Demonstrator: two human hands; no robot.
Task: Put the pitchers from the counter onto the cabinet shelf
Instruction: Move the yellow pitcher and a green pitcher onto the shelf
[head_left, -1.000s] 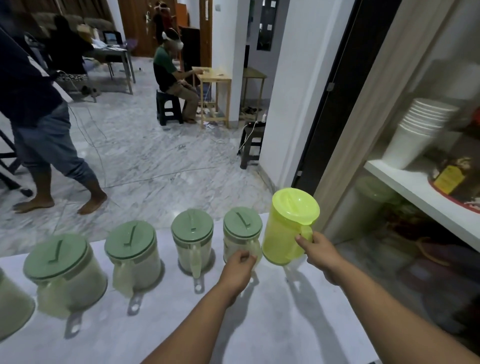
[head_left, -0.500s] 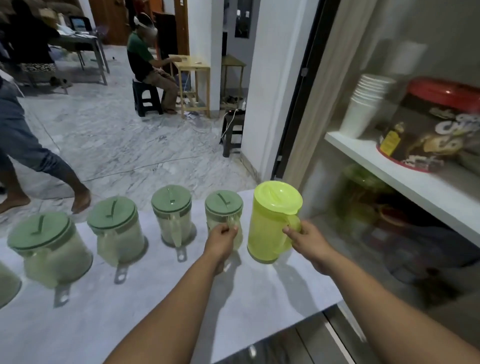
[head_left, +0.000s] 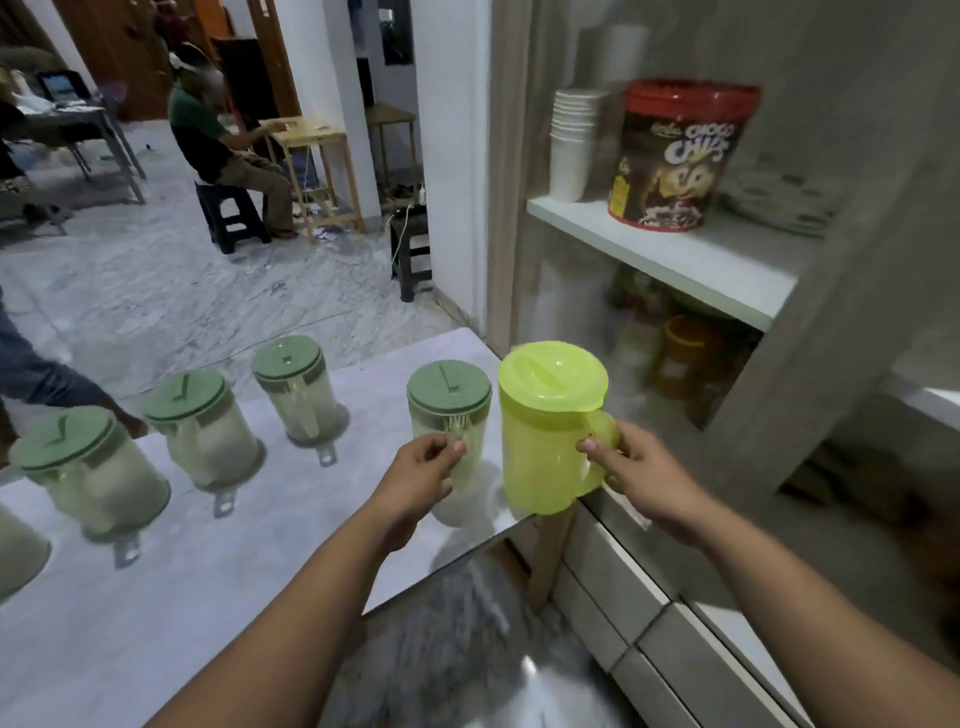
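A lime-yellow pitcher (head_left: 545, 431) hangs over the right end of the white counter (head_left: 218, 597), and my right hand (head_left: 631, 473) grips its handle. Just left of it my left hand (head_left: 421, 473) holds the handle of a clear pitcher with a green lid (head_left: 449, 410), which is off the counter too. Three more green-lidded pitchers (head_left: 296, 387) stand in a row further left. The white cabinet shelf (head_left: 670, 254) is up on the right.
On the shelf stand a stack of white cups (head_left: 571, 145) and a red-lidded cereal tub (head_left: 675, 156). Jars fill the space below it. Cabinet drawers (head_left: 639, 613) run under my right arm. One person sits at the back and another walks at the left edge.
Both hands have lifted their pitchers and carried them right, past the counter's end toward the cabinet. The view has swung right, showing more of the shelf.
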